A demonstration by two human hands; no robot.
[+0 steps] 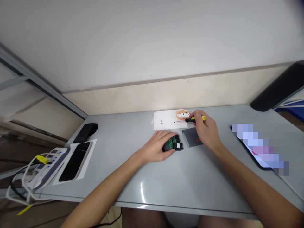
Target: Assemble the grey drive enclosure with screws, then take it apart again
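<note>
Along the near side of the glossy grey tabletop (142, 177), light glints off the surface, and just beyond it, a little right of the middle, here is the small device with a black casing and an exposed green circuit board (173, 143). It lies flat, the green showing in patches, with chunky black blocks along its right end, the nearer one carrying a small white label. The left hand (156, 148) has it from the left, thumb along the near edge, fingers curved over the far edge, so the device sits clasped between them. Just to its right, apart from it, lies a dark grey, flat, thin-edged panel (191, 137), partly covered by the right hand (206, 128). That hand, farther off and to the right of the device, pinches a slim screwdriver with a black and yellow handle (189, 120), its shaft pointing left over the white paper sheet (166, 125). Tiny dark specks (161, 121) dot that sheet, and at its far right sits an orange-and-white animal-face piece (183, 115), with the pale wall (142, 98) behind.
</note>
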